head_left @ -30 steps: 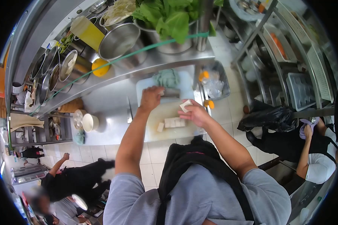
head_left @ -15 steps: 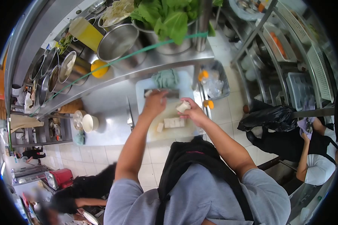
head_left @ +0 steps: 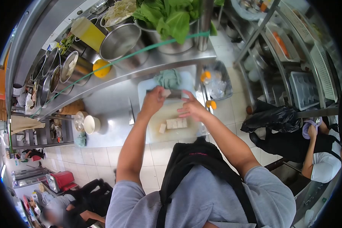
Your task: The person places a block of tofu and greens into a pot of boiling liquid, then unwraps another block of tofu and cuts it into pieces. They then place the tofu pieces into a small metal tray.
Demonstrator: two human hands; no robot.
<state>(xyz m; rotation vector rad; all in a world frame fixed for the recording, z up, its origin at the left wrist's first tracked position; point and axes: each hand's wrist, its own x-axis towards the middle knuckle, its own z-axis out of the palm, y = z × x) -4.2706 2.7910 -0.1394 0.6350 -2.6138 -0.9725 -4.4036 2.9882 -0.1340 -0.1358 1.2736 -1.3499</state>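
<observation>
My left hand [head_left: 154, 99] pinches a pale block [head_left: 166, 93] at the upper left of the cutting board [head_left: 155, 135]. My right hand [head_left: 192, 107] is at the board's right side, fingers spread, with nothing visible in it. Between the hands lies a dark metal blade [head_left: 174, 94], partly hidden by my fingers. Below them a row of white blocks [head_left: 176, 123] rests on the board, with a single white piece [head_left: 162, 128] just left of it. A crumpled green cloth [head_left: 168, 79] sits at the board's far end.
Left of the board lies a knife [head_left: 131, 114]. A white tub [head_left: 91, 124] stands farther left. Metal pots [head_left: 119, 43] and leafy greens [head_left: 169, 19] fill the shelf above. A lined bin [head_left: 218, 81] stands at the right. Co-workers are at lower left and far right.
The pale block has passed from my right hand to my left hand. My right hand has opened and its fingers have spread. The co-workers have shifted.
</observation>
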